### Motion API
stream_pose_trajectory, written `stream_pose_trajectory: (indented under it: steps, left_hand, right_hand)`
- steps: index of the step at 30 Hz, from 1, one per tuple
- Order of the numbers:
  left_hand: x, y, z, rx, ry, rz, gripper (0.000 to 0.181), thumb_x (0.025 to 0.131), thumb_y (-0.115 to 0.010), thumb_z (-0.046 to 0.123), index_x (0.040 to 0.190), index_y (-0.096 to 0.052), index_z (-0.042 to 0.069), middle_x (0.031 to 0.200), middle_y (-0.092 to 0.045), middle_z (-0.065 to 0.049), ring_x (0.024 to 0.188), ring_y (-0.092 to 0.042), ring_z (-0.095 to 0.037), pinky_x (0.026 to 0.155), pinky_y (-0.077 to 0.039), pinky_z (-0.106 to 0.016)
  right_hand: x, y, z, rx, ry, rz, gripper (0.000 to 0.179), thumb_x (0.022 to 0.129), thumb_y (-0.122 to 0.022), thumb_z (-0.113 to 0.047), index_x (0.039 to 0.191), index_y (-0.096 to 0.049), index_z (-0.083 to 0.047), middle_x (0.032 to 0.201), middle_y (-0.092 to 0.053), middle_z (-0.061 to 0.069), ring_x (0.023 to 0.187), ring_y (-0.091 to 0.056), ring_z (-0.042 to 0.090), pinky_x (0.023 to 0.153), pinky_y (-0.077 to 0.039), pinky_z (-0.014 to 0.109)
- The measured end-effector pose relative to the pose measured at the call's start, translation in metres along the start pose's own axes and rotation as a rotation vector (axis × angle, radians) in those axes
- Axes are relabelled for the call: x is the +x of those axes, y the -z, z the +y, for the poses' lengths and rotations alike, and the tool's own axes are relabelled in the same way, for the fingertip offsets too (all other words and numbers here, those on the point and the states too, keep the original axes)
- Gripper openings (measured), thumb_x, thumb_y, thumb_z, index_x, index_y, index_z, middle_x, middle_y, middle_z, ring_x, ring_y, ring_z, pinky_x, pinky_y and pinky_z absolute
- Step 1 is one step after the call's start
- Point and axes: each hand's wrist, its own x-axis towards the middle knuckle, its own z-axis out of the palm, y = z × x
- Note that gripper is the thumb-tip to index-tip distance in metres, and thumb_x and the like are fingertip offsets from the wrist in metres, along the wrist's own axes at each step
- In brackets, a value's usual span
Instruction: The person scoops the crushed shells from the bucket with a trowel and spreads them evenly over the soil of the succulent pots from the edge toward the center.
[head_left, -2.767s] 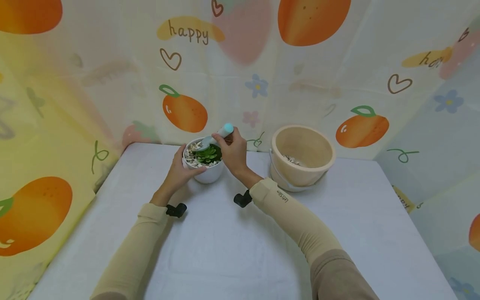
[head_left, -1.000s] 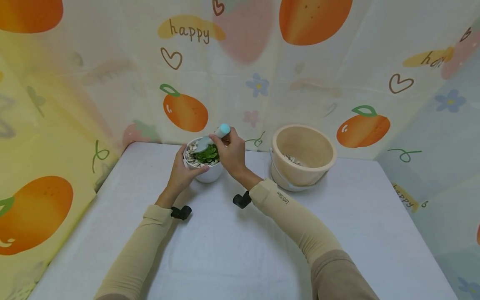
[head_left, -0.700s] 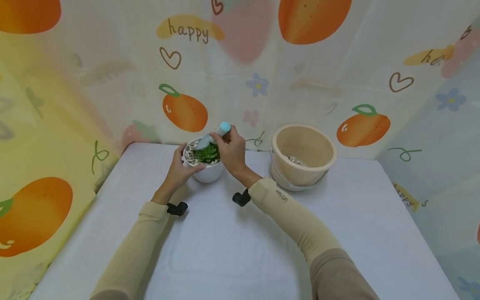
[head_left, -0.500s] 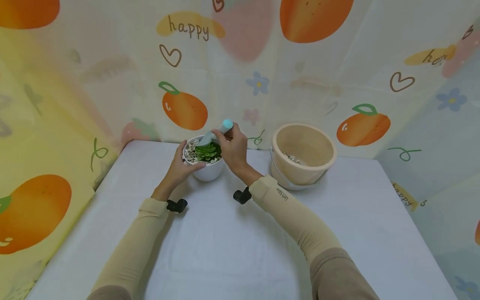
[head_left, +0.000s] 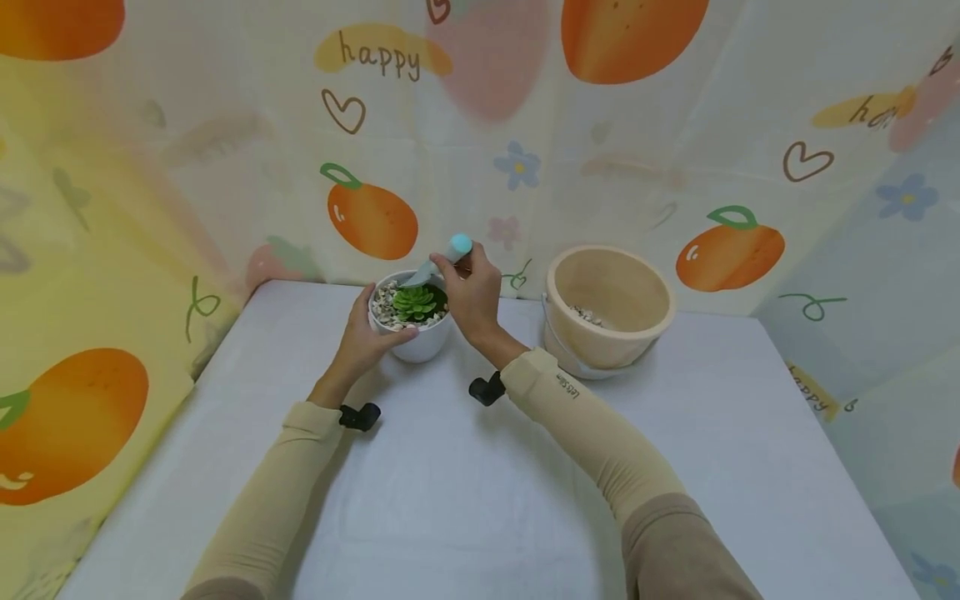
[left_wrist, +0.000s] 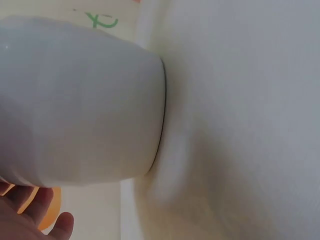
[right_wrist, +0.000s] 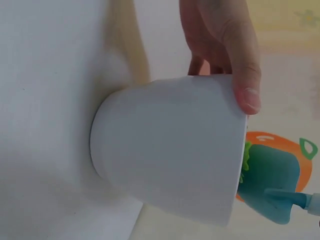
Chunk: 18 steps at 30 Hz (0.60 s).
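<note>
Two grips: left hand (head_left: pixel 360 340) holds smooth round white pot (head_left: pixel 420 347) upright on white-covered desk (head_left: pixel 435 500), right hand (head_left: pixel 477 293) holds small blue-and-white trowel (head_left: pixel 459 246), blade just beside pot's green rosette succulent (head_left: pixel 414 305).

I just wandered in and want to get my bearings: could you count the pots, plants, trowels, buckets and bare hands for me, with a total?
Pot: 1
Plant: 1
Trowel: 1
Bucket: 1
Hands: 2 (left hand, right hand)
Total: 6
</note>
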Motion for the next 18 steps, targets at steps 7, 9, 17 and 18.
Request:
stream_pose_trajectory:
  steps: [7, 9, 17, 18]
  left_hand:
    - [-0.003, -0.003, 0.003, 0.008, -0.012, 0.024, 0.113, 0.076, -0.082, 0.039, 0.156, -0.009, 0.008, 0.16, -0.02, -0.017, 0.148, -0.021, -0.034, 0.119, -0.018, -0.058]
    - [-0.004, -0.003, 0.004, 0.009, -0.014, 0.028, 0.112, 0.076, -0.082, 0.039, 0.156, -0.009, 0.009, 0.16, -0.02, -0.017, 0.148, -0.021, -0.034, 0.119, -0.017, -0.059]
    - [-0.005, -0.003, 0.003, -0.029, -0.007, 0.016, 0.112, 0.077, -0.082, 0.038, 0.157, -0.007, 0.012, 0.161, -0.017, -0.014, 0.149, -0.018, -0.031, 0.12, -0.015, -0.058]
    - [-0.005, -0.004, 0.002, -0.031, -0.003, 0.015, 0.112, 0.077, -0.082, 0.038, 0.157, -0.006, 0.013, 0.161, -0.017, -0.014, 0.149, -0.018, -0.031, 0.12, -0.015, -0.058]
  right_hand:
    - [0.004, 0.01, -0.004, 0.049, -0.017, 0.034, 0.03, 0.089, -0.071, -0.02, 0.104, -0.061, 0.004, 0.09, -0.069, 0.017, 0.086, -0.071, 0.025, 0.08, -0.058, 0.028]
    - [0.005, 0.012, -0.003, 0.063, -0.035, 0.041, 0.029, 0.089, -0.072, -0.02, 0.103, -0.061, 0.003, 0.09, -0.069, 0.017, 0.086, -0.071, 0.025, 0.08, -0.058, 0.028]
    - [0.005, 0.018, 0.0, 0.123, -0.098, 0.059, 0.026, 0.09, -0.071, -0.018, 0.099, -0.061, 0.004, 0.091, -0.069, 0.02, 0.087, -0.07, 0.027, 0.076, -0.055, 0.026]
    - [0.005, 0.019, 0.0, 0.128, -0.102, 0.056, 0.027, 0.09, -0.071, -0.018, 0.1, -0.061, 0.005, 0.092, -0.069, 0.02, 0.087, -0.07, 0.028, 0.076, -0.055, 0.026]
